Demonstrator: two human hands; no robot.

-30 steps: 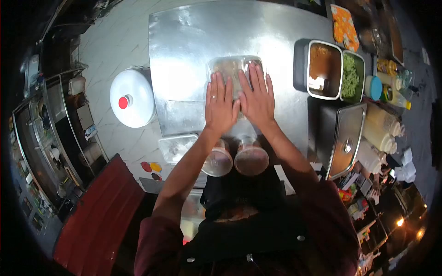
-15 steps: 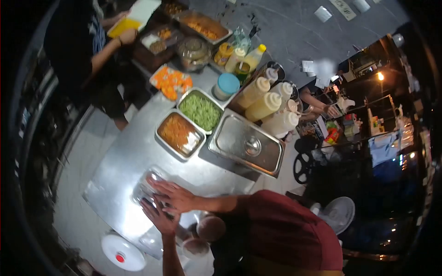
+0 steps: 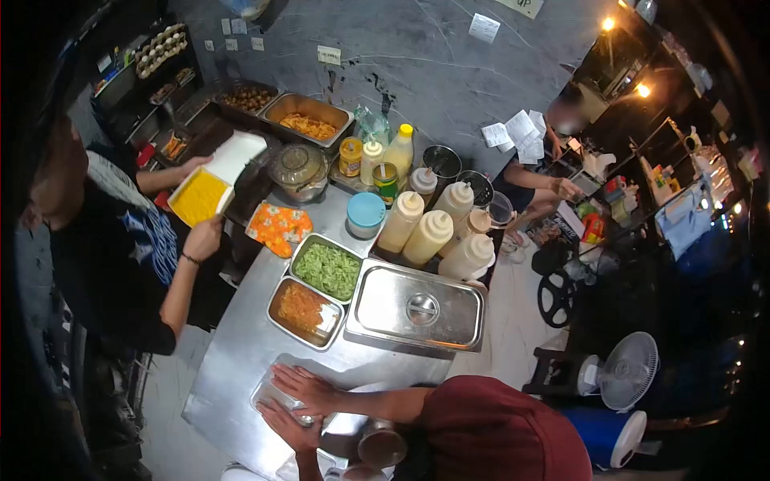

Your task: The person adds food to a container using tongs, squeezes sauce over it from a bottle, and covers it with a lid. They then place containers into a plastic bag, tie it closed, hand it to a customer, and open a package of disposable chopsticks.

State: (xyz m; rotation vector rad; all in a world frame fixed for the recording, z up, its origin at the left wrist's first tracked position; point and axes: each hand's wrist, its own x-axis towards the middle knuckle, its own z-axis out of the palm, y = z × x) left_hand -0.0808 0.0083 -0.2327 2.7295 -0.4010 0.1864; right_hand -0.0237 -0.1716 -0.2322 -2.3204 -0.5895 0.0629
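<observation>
A clear plastic container (image 3: 263, 391) lies on the steel table (image 3: 228, 353), low in the head view. My right hand (image 3: 303, 390) reaches in from the right and rests flat over its top, fingers stretched out. Just below, my left hand (image 3: 290, 426) lies on the near side of the same container, its fingers also extended. The hands cover most of the container, so its contents are hard to make out. Beyond them stand a steel pan of shredded orange food (image 3: 301, 309) and a pan of shredded green vegetable (image 3: 325, 268).
A lidded steel pan (image 3: 385, 305) stands right of the food pans, with squeeze bottles (image 3: 427, 236) behind it. A blue-lidded tub (image 3: 366, 212) and an orange patterned cloth (image 3: 278, 229) are nearby. At left, a person (image 3: 120, 240) holds an open box with yellow food (image 3: 202, 197).
The view has shifted, showing more of the wall and the person at left. My hands stay on the container and now lie closer over it.
</observation>
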